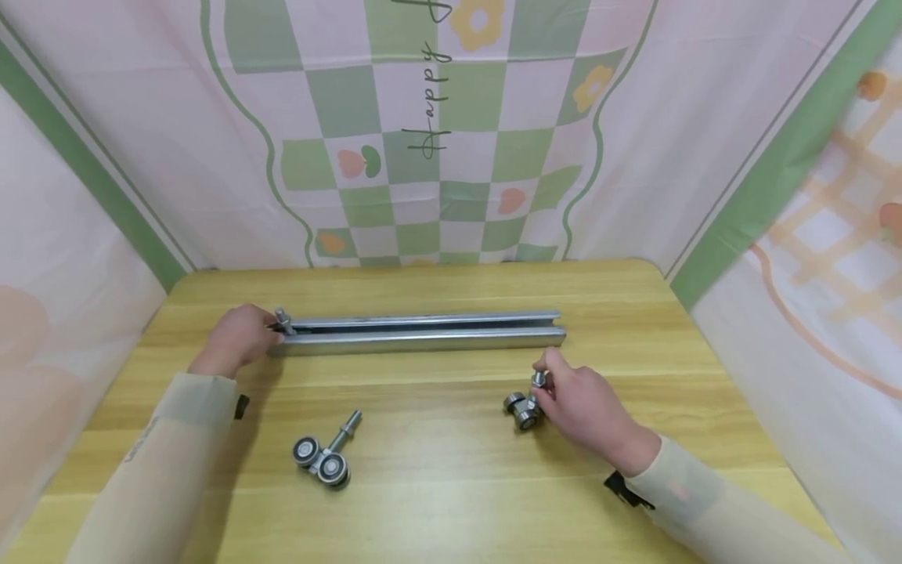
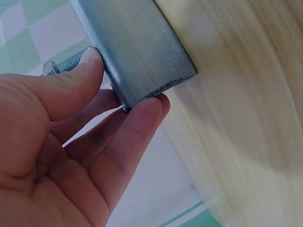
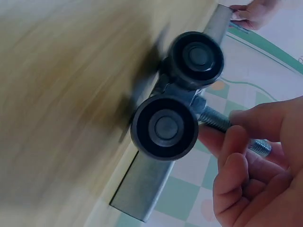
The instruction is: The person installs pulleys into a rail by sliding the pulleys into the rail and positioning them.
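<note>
A slotted metal rail (image 1: 430,342) lies across the table. My left hand (image 1: 238,338) grips its left end; in the left wrist view the thumb presses on the rail's side and the fingers curl about its end (image 2: 163,87). A threaded bolt (image 1: 283,321) sticks up from the slot beside that hand, its lower part hidden. In front of the rail's right end, my right hand (image 1: 585,407) pinches the threaded stem of a roller trolley (image 1: 523,415). Two of its wheels (image 3: 164,127) face the right wrist camera.
Another roller trolley (image 1: 320,462) lies at the front left of the wooden table (image 1: 423,525), stem pointing away to the right. A patterned curtain (image 1: 479,102) hangs behind the table, and further cloth (image 1: 789,376) hangs at both sides.
</note>
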Demonstrator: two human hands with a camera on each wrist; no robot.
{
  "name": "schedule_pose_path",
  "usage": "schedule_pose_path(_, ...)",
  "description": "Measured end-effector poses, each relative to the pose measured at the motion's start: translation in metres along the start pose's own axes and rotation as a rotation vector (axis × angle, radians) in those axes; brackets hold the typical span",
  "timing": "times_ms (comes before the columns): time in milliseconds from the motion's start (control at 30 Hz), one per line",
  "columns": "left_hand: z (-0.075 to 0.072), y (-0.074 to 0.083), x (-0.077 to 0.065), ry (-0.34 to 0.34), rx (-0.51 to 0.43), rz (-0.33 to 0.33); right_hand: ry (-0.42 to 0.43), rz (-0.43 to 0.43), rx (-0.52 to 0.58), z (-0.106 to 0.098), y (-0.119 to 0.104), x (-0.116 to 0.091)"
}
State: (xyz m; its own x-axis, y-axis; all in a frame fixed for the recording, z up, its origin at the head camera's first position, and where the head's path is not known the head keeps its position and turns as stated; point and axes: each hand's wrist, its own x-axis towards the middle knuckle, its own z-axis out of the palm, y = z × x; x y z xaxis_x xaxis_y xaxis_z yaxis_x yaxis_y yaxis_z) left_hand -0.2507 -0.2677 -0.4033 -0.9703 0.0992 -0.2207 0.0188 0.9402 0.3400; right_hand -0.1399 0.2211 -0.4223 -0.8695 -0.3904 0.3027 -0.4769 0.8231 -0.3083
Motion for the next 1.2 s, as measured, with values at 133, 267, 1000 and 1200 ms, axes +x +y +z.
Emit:
schedule_pose_path(133,-0.001,0.000,-0.001,-0.002,-0.002,-0.007,-0.027,0.021,0.001,-0.002,-0.003,-0.004)
schedule_pose_path(267,-0.001,-0.001,0.000,-0.004,-0.005,-0.010,-0.079,0.042,-0.021,-0.004,-0.005,-0.008)
schedule_pose_path(1000,0.002,-0.003,0.005,0.011,0.018,-0.003,-0.122,0.248,0.036,-0.016,-0.020,-0.008)
schedule_pose_path(1200,0.000,-0.002,0.004,0.004,0.016,-0.001,-0.141,0.296,0.128,-0.013,-0.017,-0.007)
